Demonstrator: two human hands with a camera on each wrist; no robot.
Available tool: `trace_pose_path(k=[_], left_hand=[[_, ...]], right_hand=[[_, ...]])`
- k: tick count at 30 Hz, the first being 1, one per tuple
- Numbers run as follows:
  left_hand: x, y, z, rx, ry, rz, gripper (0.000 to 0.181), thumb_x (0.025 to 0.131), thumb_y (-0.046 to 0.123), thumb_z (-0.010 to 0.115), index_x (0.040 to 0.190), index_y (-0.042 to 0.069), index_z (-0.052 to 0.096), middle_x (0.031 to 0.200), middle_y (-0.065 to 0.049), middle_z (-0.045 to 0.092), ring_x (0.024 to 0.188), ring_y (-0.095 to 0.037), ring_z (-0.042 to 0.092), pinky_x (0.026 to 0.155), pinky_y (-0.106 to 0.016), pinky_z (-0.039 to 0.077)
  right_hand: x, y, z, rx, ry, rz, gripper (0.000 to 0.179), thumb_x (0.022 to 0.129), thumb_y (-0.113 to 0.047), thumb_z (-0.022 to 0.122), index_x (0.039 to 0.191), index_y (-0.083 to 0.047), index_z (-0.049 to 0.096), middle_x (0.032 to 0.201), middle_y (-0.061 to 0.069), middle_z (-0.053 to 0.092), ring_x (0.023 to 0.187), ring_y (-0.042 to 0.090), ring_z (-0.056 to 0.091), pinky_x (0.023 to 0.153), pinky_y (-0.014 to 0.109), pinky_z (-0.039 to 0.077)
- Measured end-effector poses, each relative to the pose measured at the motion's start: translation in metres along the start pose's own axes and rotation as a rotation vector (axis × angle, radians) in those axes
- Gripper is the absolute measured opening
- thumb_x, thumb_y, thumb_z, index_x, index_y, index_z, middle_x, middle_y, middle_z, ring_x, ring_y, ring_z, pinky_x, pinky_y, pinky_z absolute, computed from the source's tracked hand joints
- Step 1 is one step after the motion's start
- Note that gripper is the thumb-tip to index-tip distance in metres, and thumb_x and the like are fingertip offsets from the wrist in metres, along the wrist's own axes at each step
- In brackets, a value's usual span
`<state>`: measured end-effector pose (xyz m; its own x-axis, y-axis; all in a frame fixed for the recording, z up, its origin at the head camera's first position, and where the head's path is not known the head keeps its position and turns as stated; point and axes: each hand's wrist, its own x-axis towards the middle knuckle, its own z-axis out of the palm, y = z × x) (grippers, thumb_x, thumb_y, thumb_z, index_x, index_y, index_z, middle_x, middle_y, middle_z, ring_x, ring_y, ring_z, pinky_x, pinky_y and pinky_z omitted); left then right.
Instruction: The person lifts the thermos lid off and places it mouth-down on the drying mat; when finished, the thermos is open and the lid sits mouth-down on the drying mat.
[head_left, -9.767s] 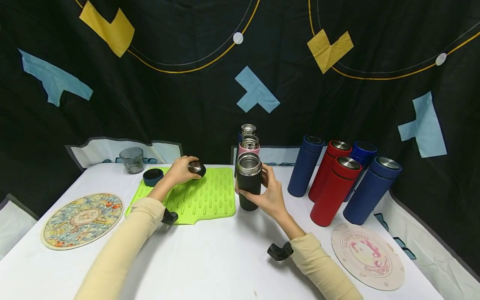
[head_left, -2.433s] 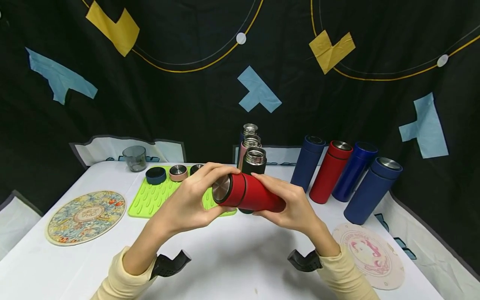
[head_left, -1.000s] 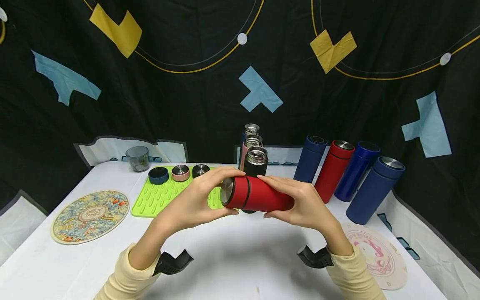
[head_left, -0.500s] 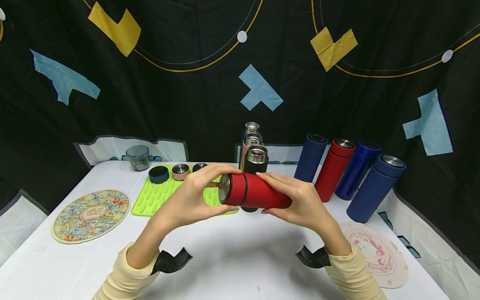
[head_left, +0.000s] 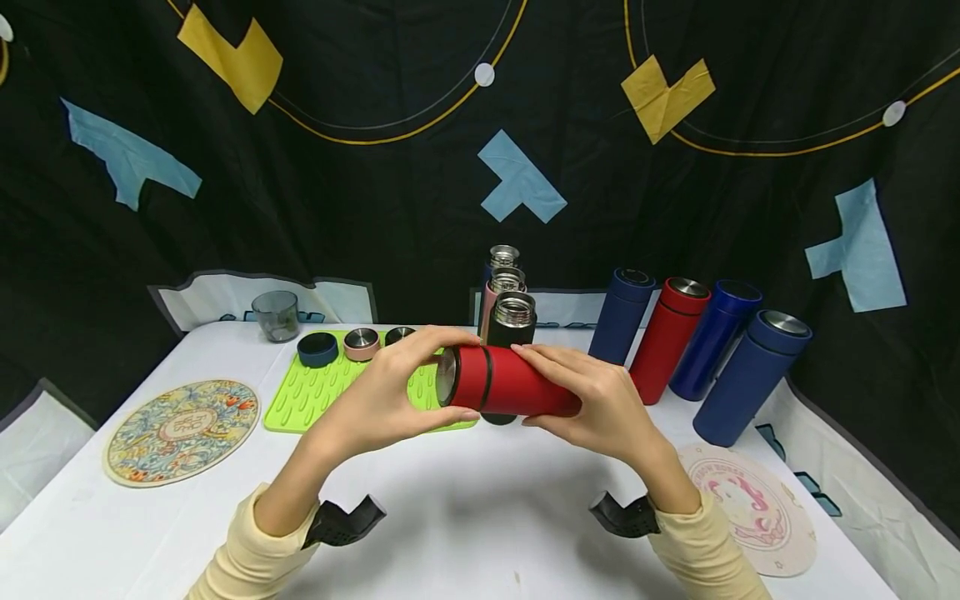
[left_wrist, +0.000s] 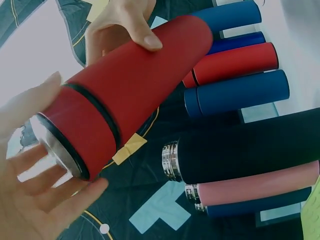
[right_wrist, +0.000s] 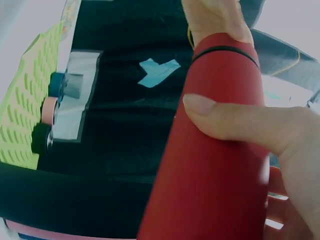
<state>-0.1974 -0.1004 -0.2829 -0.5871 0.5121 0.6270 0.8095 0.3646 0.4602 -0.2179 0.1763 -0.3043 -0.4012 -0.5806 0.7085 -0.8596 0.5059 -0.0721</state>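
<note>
Two hands share one red flask (head_left: pixel 521 390) in the head view, held above the table (head_left: pixel 450 533) directly between them. Its long axis runs crosswise from hand to hand, a little lower toward the right: the cap (head_left: pixel 471 381), its steel top (head_left: pixel 447 379) facing left, lies at the left hand (head_left: pixel 378 396), and the base sits inside the right hand (head_left: pixel 600 400). The left hand grips the cap, thumb below and fingers above; the right grips the body, leaving the black ring (head_left: pixel 487 377) between them, nearer the left. Just past the flask stands an uncapped black bottle (head_left: pixel 512 331). Beyond the left hand is a green mat (head_left: pixel 307 400) with three loose caps (head_left: pixel 362 351); outward from the right hand stand four capped flasks (head_left: pixel 667 342).

In the left wrist view, the left thumb presses one side of the cap while the fingers spread around the other side and the steel top; the right thumb lies farther along the body.

In the right wrist view, the flask points away toward the left hand, the right thumb across the body, other right fingers showing opposite. How the left fingers bend cannot be told there.
</note>
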Motion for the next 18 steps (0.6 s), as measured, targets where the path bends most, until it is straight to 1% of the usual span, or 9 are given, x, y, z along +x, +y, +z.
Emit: trace_pose_path(k=[2, 4, 6, 8, 12, 18], left_hand=[[0.0001, -0.0006, -0.0005, -0.003, -0.023, 0.054, 0.071, 0.071, 0.017, 0.088, 0.133, 0.018, 0.054, 0.134, 0.003, 0.051, 0.12, -0.013, 0.049, 0.088, -0.029, 0.053], [0.0002, -0.0008, -0.0008, -0.012, -0.036, 0.093, 0.072, 0.07, 0.012, 0.088, 0.133, 0.017, 0.054, 0.136, 0.0, 0.05, 0.123, -0.014, 0.047, 0.088, -0.03, 0.053], [0.0002, -0.001, -0.0009, -0.02, -0.036, 0.112, 0.072, 0.069, 0.009, 0.088, 0.133, 0.016, 0.055, 0.137, -0.001, 0.05, 0.123, -0.015, 0.047, 0.088, -0.03, 0.053], [0.0004, -0.0014, -0.0008, -0.024, -0.025, 0.116, 0.072, 0.069, 0.009, 0.087, 0.133, 0.016, 0.055, 0.136, -0.001, 0.051, 0.122, -0.015, 0.048, 0.089, -0.03, 0.053], [0.0004, -0.0015, 0.0, -0.025, 0.009, 0.076, 0.07, 0.07, 0.013, 0.088, 0.132, 0.017, 0.055, 0.134, 0.0, 0.053, 0.119, -0.014, 0.05, 0.084, -0.029, 0.055], [0.0, 0.0002, 0.0021, -0.017, 0.057, -0.028, 0.068, 0.071, 0.023, 0.087, 0.131, 0.015, 0.055, 0.127, 0.002, 0.058, 0.107, -0.014, 0.057, 0.076, -0.026, 0.057]], right_hand=[[-0.0011, 0.0018, -0.0005, 0.069, -0.028, 0.025, 0.078, 0.064, -0.025, 0.091, 0.135, -0.017, 0.058, 0.127, 0.006, 0.063, 0.112, 0.024, 0.061, 0.085, 0.043, 0.055], [-0.0021, 0.003, -0.0009, 0.136, -0.048, 0.047, 0.078, 0.065, -0.025, 0.091, 0.135, -0.017, 0.058, 0.126, 0.006, 0.063, 0.112, 0.023, 0.061, 0.086, 0.041, 0.055], [-0.0027, 0.0036, -0.0011, 0.177, -0.059, 0.061, 0.078, 0.065, -0.025, 0.091, 0.135, -0.017, 0.057, 0.126, 0.005, 0.063, 0.112, 0.023, 0.061, 0.087, 0.041, 0.054], [-0.0027, 0.0033, -0.0013, 0.183, -0.059, 0.062, 0.078, 0.066, -0.026, 0.09, 0.136, -0.017, 0.057, 0.127, 0.006, 0.063, 0.112, 0.023, 0.061, 0.087, 0.041, 0.054], [-0.0018, 0.0014, -0.0014, 0.117, -0.035, 0.047, 0.078, 0.066, -0.026, 0.09, 0.136, -0.018, 0.057, 0.127, 0.006, 0.062, 0.113, 0.023, 0.061, 0.087, 0.042, 0.054], [-0.0001, -0.0026, 0.0002, -0.016, 0.014, 0.007, 0.079, 0.063, -0.024, 0.092, 0.134, -0.017, 0.059, 0.125, 0.008, 0.063, 0.109, 0.027, 0.063, 0.082, 0.045, 0.056]])
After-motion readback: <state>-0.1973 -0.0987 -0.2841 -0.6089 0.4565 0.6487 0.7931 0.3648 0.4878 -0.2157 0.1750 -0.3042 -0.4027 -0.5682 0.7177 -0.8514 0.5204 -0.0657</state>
